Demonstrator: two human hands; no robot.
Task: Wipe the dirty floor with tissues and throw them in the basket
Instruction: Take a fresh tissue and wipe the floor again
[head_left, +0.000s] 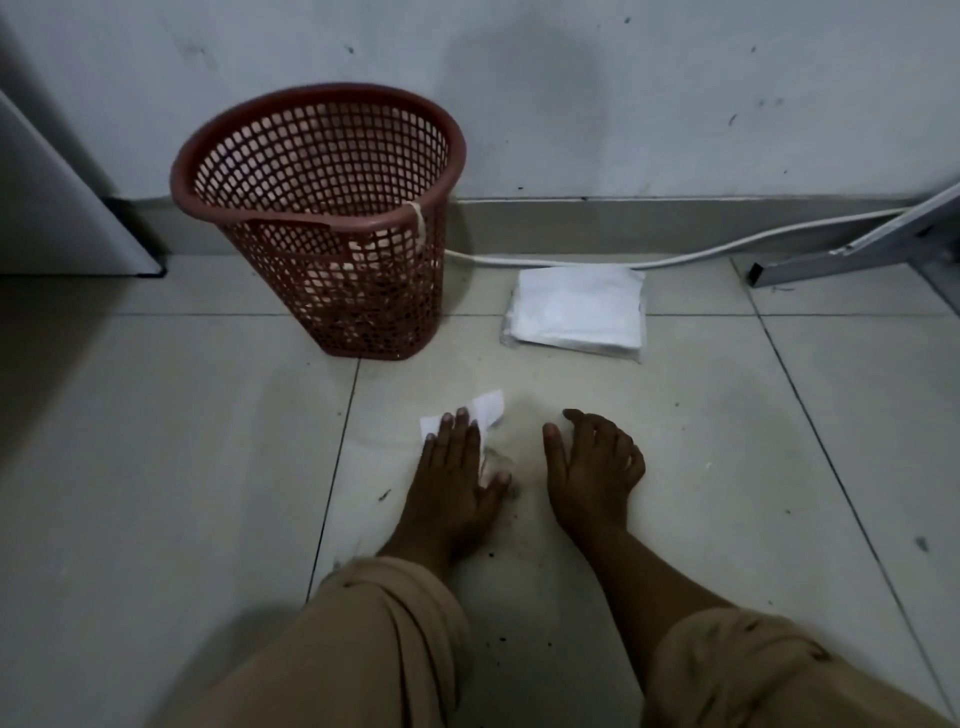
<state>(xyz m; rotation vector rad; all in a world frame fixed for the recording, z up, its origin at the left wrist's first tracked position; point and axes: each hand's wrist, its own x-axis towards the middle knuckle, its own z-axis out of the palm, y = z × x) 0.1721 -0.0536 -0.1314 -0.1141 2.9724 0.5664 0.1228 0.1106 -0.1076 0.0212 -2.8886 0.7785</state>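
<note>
— On the tiled floor (208, 441), what is the left hand (457, 483) doing?
— Pressing flat, fingers straight, on a white tissue (485, 408), dark specks beside it.
— And the right hand (592, 467)?
— Just beside it, fingers loosely spread, holding nothing.
— The basket (317, 218)?
— Upright near the wall, tissue pack (574, 314) to its right.

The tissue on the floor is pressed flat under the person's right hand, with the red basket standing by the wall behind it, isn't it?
Not quite: the left hand presses the tissue flat on the floor; the right hand holds nothing. The head view shows this. The red basket does stand by the wall behind it.
</note>
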